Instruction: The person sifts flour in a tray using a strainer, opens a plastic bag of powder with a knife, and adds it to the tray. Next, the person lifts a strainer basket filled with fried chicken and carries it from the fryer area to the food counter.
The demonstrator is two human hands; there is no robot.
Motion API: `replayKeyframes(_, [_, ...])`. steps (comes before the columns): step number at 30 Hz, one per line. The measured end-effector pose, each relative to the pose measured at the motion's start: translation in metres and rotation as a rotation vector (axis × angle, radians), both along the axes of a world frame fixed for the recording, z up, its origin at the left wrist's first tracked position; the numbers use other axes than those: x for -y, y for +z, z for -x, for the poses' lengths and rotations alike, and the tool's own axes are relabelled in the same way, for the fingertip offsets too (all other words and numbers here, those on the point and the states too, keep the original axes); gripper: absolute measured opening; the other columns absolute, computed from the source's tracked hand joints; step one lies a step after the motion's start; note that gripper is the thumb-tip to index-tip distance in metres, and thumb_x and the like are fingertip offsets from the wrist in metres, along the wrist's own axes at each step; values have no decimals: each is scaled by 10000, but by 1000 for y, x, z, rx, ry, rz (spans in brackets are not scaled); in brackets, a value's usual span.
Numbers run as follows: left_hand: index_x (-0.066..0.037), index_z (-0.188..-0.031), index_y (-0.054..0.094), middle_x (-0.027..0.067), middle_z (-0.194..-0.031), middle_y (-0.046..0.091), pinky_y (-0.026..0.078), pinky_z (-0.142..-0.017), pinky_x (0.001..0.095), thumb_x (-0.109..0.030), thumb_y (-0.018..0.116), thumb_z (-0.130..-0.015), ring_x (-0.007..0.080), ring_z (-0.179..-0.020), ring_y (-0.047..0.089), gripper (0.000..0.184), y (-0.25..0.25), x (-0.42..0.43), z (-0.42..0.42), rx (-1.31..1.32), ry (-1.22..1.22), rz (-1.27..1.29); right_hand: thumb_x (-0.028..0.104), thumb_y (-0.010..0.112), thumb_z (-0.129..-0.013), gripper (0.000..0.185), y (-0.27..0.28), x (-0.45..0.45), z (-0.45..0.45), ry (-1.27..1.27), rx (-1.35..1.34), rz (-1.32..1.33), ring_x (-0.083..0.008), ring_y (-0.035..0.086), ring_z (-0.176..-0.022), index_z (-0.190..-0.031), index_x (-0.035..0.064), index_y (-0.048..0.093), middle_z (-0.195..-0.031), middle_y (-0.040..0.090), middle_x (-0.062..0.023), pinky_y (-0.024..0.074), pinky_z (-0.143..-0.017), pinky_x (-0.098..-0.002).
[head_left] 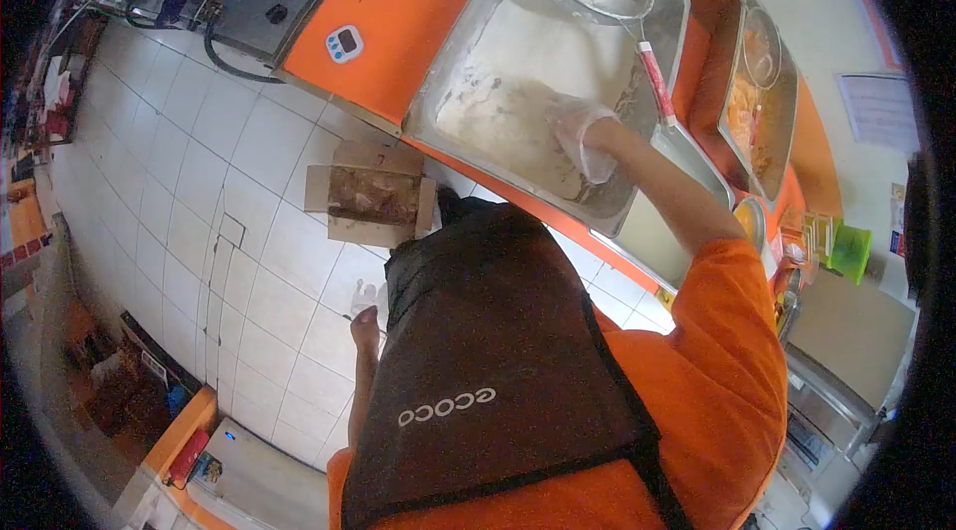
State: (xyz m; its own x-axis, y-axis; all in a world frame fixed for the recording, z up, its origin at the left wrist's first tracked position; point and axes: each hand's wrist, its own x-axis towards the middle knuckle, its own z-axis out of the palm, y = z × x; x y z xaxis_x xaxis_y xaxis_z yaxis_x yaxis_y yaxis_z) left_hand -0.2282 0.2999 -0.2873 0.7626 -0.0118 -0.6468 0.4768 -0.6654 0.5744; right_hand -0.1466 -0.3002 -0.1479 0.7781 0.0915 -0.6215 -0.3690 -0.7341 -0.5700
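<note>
Your right hand [588, 136], in a clear, crinkled plastic glove, reaches down into a layer of loose white flour [538, 42] inside a large rectangular metal tray [428, 107]. The flour lies right around and beyond that hand, toward the far side of the tray; the fingers blur into the powder, so you cannot tell whether they are spread or curled. Your left hand [366, 313], also gloved, hangs low beside your body, well apart from the tray and over the floor tiles in view; the pale glove blends into them, and how far its fingers bend cannot be told.

The flour is smooth and bright at the far end, thinner, greyish and lumpy nearer you. A round wire-mesh sieve [629, 2] with a red patterned handle rests across the tray's far corner, carrying a heap of crumbly white flour. To the right sit a metal container [703, 161] with smooth, creamy contents and a deeper metal bin [732, 117] with orange-tinted pieces.

The glossy orange bench [398, 12] also bears a small white timer [344, 44] with blue buttons. Below, an open brown cardboard box [373, 157] stands on a white tiled floor [269, 191].
</note>
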Motion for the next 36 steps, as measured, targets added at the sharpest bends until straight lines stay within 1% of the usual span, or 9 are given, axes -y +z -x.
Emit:
replayKeyframes(9, [34, -1035, 697, 174, -992, 712, 507, -852, 330, -167, 647, -867, 247, -932, 676, 267, -113, -67, 26, -15, 85, 143, 186, 472, -948, 306, 18, 6, -15, -597, -147, -709, -221, 620, -931, -1217, 88, 579, -1015, 642, -134, 503, -806, -377])
replayKeyframes(13, [19, -1040, 701, 163, -997, 713, 506, -855, 334, -162, 644, -870, 240, -940, 674, 255, -50, -39, 17, 104, -87, 31, 228, 474, -953, 313, 12, 52, -8, 446, 195, 461, -249, 621, -962, -1208, 95, 597, -1092, 640, -145, 485, -856, -363])
replayKeyframes(18, [33, -1037, 698, 155, -991, 715, 504, -855, 320, -179, 662, -866, 217, -936, 670, 275, -86, -57, 27, -42, 104, 131, 259, 504, -937, 349, 11, 44, 4, 359, 94, 357, -264, 617, -956, -1242, 115, 595, -1117, 645, -121, 476, -875, -362])
replayKeyframes(21, [25, -1031, 702, 151, -992, 715, 504, -857, 311, -197, 673, -864, 217, -938, 670, 280, -40, -36, 18, 207, -369, -20, 258, 520, -924, 374, 7, 59, 4, 312, -96, 236, -265, 616, -951, -1266, 121, 586, -1113, 649, -114, 476, -877, -364])
replayKeyframes(25, [12, -1024, 708, 146, -993, 717, 504, -859, 305, -194, 674, -867, 211, -937, 672, 261, -58, -42, 22, -47, 84, 147, 270, 546, -904, 360, 50, 6, 20, 222, -19, 102, -270, 616, -920, -1203, 77, 602, -1053, 659, -145, 489, -832, -380])
replayKeyframes(27, [8, -1025, 709, 145, -992, 717, 507, -851, 305, -188, 671, -872, 202, -931, 673, 252, -85, -57, 23, -59, 98, 145, 316, 555, -909, 361, -18, 17, 30, 76, -222, -268, -276, 624, -893, -1031, -8, 659, -1009, 667, -178, 496, -818, -406])
replayKeyframes(30, [-2, -1036, 709, 139, -993, 718, 514, -835, 306, -176, 660, -882, 196, -925, 675, 238, -75, -59, 21, 33, 28, 165, 295, 563, -894, 328, -18, 36, 15, -72, -428, 18, -269, 624, -868, -1006, 4, 668, -980, 664, -167, 498, -800, -419])
replayKeyframes(33, [-10, -1052, 707, 132, -1004, 717, 518, -822, 310, -163, 649, -889, 194, -921, 674, 231, -58, -44, 13, 60, -81, -78, 252, 546, -905, 288, -30, 36, 31, -99, -250, -120, -257, 625, -833, -1040, 16, 642, -967, 660, -155, 504, -751, -407])
replayKeyframes(36, [-4, -1061, 702, 133, -1011, 716, 515, -827, 312, -174, 647, -893, 202, -920, 674, 246, -68, -60, 12, -67, 151, 168, 208, 528, -916, 256, -42, 32, 41, -112, -68, -251, -245, 626, -797, -1073, 27, 616, -954, 655, -143, 510, -701, -396])
